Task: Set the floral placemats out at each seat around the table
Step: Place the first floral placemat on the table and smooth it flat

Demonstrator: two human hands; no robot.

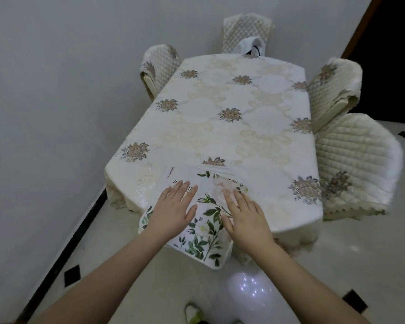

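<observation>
so both hands lie flat on the floral placemat (204,220) at the near end of the table (232,118). the left hand (173,206) presses its straight, spread fingers onto the mat's left part, fingertips over some printed lettering (only a "b" is readable). the right hand (244,218) rests palm down just beside it, fingers straight and reaching toward a pale pink bloom in the print. neither grip curls round anything; both are open and simply pressing the mat down. the placemat sits at the table's near edge and its near part hangs over that edge. whether more mats lie stacked under it i cannot tell. a cream tablecloth (243,141) with brown flower clusters covers the table. quilted chairs stand around it: one at the far end (246,29), one at the far left corner (160,64), two along the right edge (334,90) (358,164). something white with a dark strap (253,46) rests at the far edge.
</observation>
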